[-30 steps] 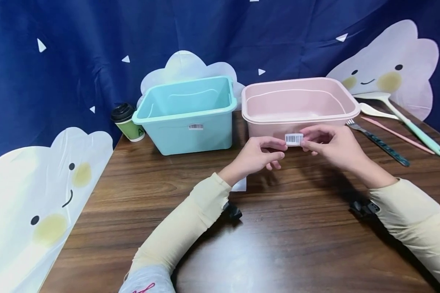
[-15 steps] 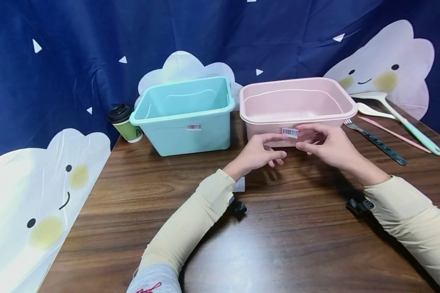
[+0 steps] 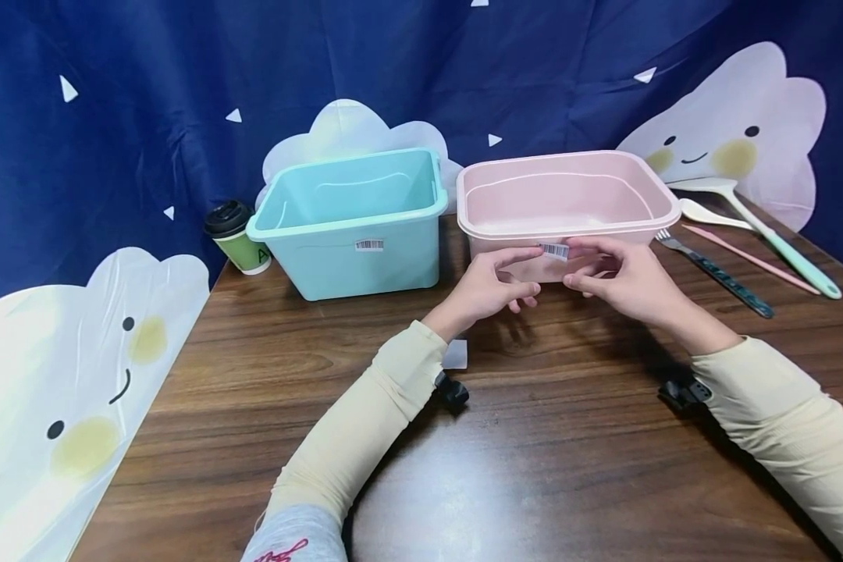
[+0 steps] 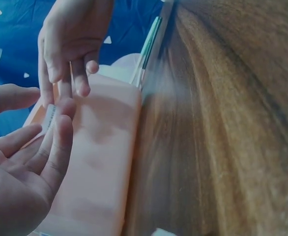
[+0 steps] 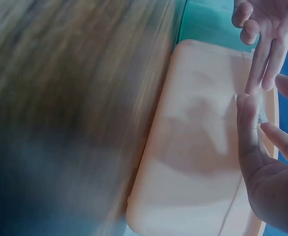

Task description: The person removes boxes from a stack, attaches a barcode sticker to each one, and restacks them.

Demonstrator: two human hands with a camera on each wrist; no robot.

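A white barcode sticker [image 3: 554, 251] lies against the front wall of the pink basin [image 3: 569, 229], just under its rim. At the sticker's left edge is the index finger of my left hand [image 3: 483, 290], while its thumb stands lower and apart. My right hand [image 3: 628, 282] touches the right edge with its fingers, the thumb below and away from the sticker. The left wrist view shows the sticker [image 4: 49, 118] edge-on between both hands' extended fingers. In the right wrist view the fingers partly hide the sticker [image 5: 262, 118].
To the left stands a turquoise bin [image 3: 372, 269] with its own barcode label [image 3: 369, 245], beside a lidded green cup [image 3: 239, 238]. A small white paper piece [image 3: 455, 355] lies near my left wrist. A fork [image 3: 716, 273], spoons and a pink stick [image 3: 752, 257] lie at right.
The sticker has moved from in front of the basin, between both hands' fingertips, onto its front wall. My right thumb has come away from it, and the left hand has shifted slightly.
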